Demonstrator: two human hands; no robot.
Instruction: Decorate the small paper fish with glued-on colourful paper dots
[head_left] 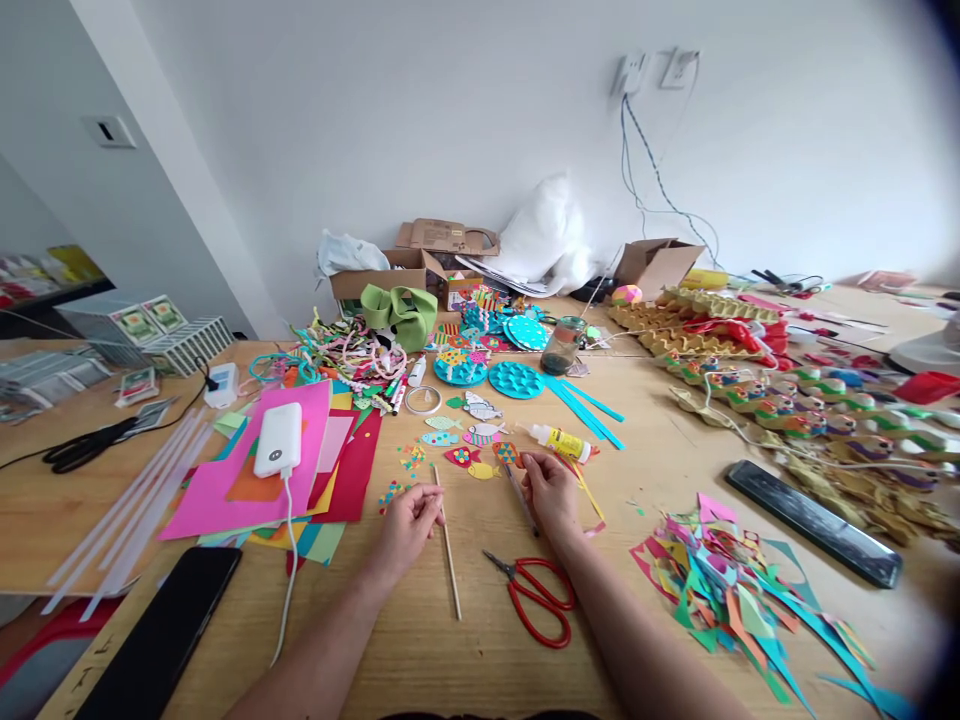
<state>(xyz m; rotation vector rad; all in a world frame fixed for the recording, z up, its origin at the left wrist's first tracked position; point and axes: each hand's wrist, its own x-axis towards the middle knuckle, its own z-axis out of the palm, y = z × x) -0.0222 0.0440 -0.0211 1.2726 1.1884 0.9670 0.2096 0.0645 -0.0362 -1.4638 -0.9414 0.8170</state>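
Note:
My left hand is closed, its fingertips pinching a thin wooden stick that slants down towards me. My right hand pinches the tail end of an orange paper fish with coloured spots. A slim pen-like rod lies beside the right hand, partly covered by it. Several more paper fish lie just beyond, such as a yellow fish and a striped fish. Small coloured paper bits are scattered by the left hand. Red-handled scissors rest between my forearms.
A yellow glue bottle lies beyond my right hand. Paper scraps and a phone are at the right. Coloured sheets, a white power bank and a black phone are left. A glass jar stands farther back.

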